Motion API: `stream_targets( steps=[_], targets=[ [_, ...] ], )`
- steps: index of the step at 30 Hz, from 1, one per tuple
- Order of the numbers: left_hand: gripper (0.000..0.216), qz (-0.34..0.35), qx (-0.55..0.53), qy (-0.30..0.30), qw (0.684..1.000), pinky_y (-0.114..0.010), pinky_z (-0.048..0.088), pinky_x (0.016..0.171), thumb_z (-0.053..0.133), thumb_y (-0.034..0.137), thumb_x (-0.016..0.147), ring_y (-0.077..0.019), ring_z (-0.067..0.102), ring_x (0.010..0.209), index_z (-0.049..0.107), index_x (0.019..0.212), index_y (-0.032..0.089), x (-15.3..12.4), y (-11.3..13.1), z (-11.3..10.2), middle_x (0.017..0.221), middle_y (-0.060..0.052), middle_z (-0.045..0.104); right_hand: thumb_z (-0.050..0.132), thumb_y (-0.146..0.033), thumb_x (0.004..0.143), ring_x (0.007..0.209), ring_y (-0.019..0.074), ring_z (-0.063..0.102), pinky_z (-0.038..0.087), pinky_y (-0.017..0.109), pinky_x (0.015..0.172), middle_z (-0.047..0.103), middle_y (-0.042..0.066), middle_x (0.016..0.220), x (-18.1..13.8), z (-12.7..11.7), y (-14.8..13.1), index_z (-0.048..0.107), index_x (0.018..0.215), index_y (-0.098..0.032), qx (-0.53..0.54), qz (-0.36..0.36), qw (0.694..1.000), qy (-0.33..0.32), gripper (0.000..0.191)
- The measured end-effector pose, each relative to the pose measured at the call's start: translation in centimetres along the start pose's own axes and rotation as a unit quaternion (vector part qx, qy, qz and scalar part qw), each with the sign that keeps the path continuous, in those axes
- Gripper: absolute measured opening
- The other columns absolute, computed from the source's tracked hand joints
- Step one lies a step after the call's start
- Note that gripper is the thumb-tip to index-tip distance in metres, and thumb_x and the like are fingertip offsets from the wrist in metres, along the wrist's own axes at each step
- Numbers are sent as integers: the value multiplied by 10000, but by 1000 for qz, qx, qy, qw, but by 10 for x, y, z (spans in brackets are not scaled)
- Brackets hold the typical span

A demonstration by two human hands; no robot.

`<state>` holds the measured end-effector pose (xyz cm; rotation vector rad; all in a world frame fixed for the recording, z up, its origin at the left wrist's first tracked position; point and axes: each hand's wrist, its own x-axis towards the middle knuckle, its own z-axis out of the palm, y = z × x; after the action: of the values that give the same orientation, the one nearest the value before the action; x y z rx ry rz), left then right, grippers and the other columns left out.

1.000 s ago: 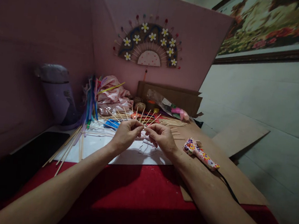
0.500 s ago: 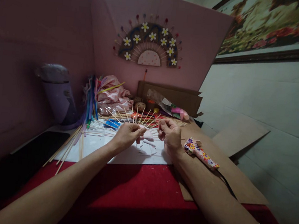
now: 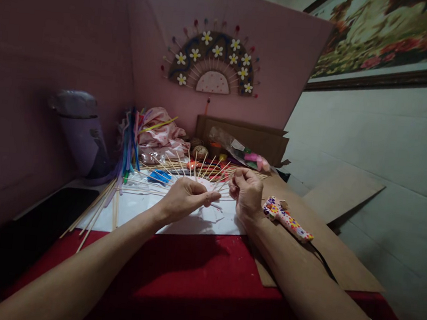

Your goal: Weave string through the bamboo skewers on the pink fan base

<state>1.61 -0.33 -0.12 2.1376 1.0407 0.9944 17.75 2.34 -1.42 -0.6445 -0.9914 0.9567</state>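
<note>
My left hand (image 3: 185,200) hovers over the white sheet, its thumb and fingers pressed together and pointing right. Beside it my right hand (image 3: 247,194) is raised, fingers curled in to the thumb in a pinch. Whatever either pinch holds is too small or hidden to make out. Just beyond the hands, thin wooden sticks (image 3: 180,163) spread in a fan around a pale base (image 3: 206,183), partly covered by my left hand. Small white scraps (image 3: 214,214) lie on the white sheet (image 3: 136,213) below the fingers.
Right of my right hand lies a flower-patterned glue gun (image 3: 287,220) on cardboard (image 3: 325,256). Loose sticks (image 3: 97,214) and a dark flat panel (image 3: 56,205) lie left. Behind stand a purple container (image 3: 84,142), pipe cleaners (image 3: 128,142), pink cloth (image 3: 161,130) and a finished fan (image 3: 215,62).
My left hand has shifted right and slightly down, its fingertips now closer to my right hand. My right hand has moved slightly right, still pinched.
</note>
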Motion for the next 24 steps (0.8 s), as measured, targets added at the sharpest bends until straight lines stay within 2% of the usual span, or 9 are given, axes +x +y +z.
stream_targets(
  steps=[3,5,8,12,15,19,22,24],
  targets=[
    [502,11,128,48,990,-227,194,450,553,551,744,-65,317,442,557,454,141,2,-7,1,419,30,407,630,-266,660,360,33,348,212,148,319,430,-85,484,3,-2,-1,470,667,-182,21,-1,999,34,181],
    [489,11,159,67,985,-230,207,464,543,551,753,-71,342,456,566,481,146,3,-10,1,445,27,434,635,-260,643,361,32,358,214,146,318,428,-87,494,5,-3,-2,465,663,-181,26,1,998,49,189],
    [466,13,147,91,985,-227,244,485,508,532,788,-82,395,485,601,539,149,4,-11,0,493,15,502,635,-261,645,361,31,358,216,146,318,423,-88,494,5,-2,-1,471,669,-179,19,-4,999,51,185],
    [535,1,109,122,987,-232,248,468,404,527,841,-88,383,454,588,512,148,4,-16,0,441,20,459,612,-289,692,350,37,343,198,152,317,416,-88,469,2,0,2,483,693,-181,-17,-14,999,37,168],
    [425,-25,73,170,982,-229,302,475,461,458,819,-101,438,470,640,595,144,10,-17,-3,472,10,517,595,-298,733,357,41,338,206,163,331,409,-89,476,-1,1,3,486,708,-184,-50,-42,998,12,160],
    [226,-50,60,220,972,-230,374,514,530,300,737,-126,538,549,682,731,133,33,-3,-20,610,-28,641,561,-309,792,392,51,330,230,181,369,394,-84,501,-8,3,5,478,713,-192,-106,-74,991,-30,165],
    [201,-71,126,201,969,-238,389,531,532,241,689,-148,574,596,699,724,135,60,6,-39,652,-47,671,533,-316,826,438,69,342,259,196,410,394,-70,529,-14,4,6,490,733,-195,-165,-88,981,-61,159],
    [210,-87,190,178,962,-240,399,562,517,172,655,-162,596,658,710,731,143,80,2,-52,697,-56,689,521,-313,836,464,79,347,273,203,435,402,-61,548,-18,5,6,499,747,-196,-199,-95,972,-79,149]
  ],
)
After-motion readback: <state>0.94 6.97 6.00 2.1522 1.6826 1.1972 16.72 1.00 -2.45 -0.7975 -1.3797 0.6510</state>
